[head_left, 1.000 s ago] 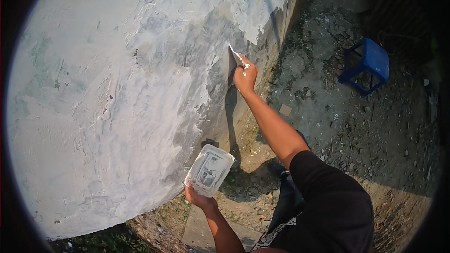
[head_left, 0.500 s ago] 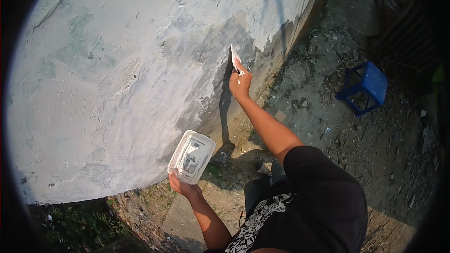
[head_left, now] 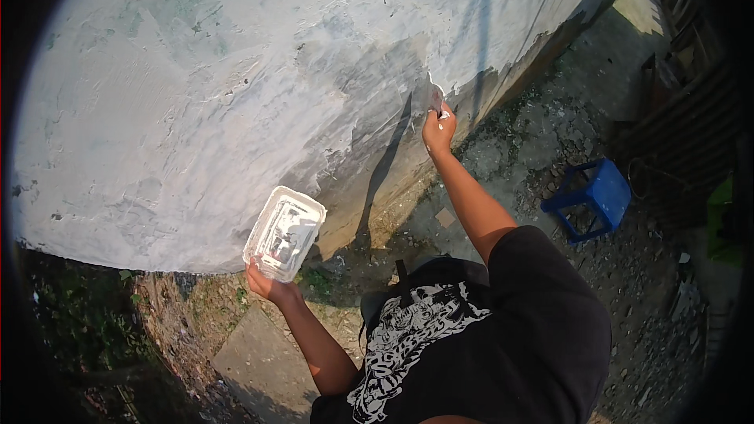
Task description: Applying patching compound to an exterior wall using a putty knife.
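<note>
My left hand (head_left: 269, 283) grips the near end of a clear plastic tub (head_left: 286, 234), whose inside is smeared with white paste. My right hand (head_left: 440, 130), with white smears on its fingers, is closed around a putty knife (head_left: 436, 96). The knife's blade is at the wall (head_left: 196, 149), beside a darker grey patch; whether it touches cannot be told. White, uneven coating covers most of the wall. The blade's tip has white paste along its edge.
A blue plastic stool (head_left: 591, 200) stands on the rough ground to the right. Corrugated sheets (head_left: 675, 141) lean at the far right. Plants (head_left: 86, 322) grow at the lower left, beside a flat slab (head_left: 263, 353).
My right hand has moved the putty knife rightward along the wall, and its blade has turned. The tub has shifted up and left in view as the camera view moved.
</note>
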The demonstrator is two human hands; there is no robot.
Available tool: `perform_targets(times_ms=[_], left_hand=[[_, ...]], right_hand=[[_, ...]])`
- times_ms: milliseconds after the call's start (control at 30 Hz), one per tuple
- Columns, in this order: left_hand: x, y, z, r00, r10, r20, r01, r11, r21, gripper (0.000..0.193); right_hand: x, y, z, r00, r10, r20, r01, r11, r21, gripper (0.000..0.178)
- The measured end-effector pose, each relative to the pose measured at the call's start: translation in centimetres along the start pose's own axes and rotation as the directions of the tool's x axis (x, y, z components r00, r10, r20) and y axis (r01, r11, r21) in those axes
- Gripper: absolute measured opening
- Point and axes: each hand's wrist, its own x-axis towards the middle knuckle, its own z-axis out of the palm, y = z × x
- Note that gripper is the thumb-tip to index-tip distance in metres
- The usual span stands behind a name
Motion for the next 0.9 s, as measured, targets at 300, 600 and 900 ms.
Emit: perform_targets(times_ms=[300,600,900], left_hand=[[-1.1,3.7,1.2,0.992,0.027,-0.122,-0.019,0.998,0.064,0.033],[0.4,6.6,5.8,0.992,0.054,0.113,-0.061,0.996,0.059,0.032],[-1.9,3.3,4.9,0.991,-0.125,0.054,0.118,0.987,0.108,0.033]], right_hand=[[-8.6,-6.2,10.5,0.949,-0.312,-0.044,0.312,0.950,-0.001,0.048],[-7.9,-3.1,4.6,0.964,-0.153,0.216,0.118,0.979,0.169,0.040],[5.8,1.3,1.3,0.867,0.383,-0.319,-0.195,0.849,0.491,0.032]])
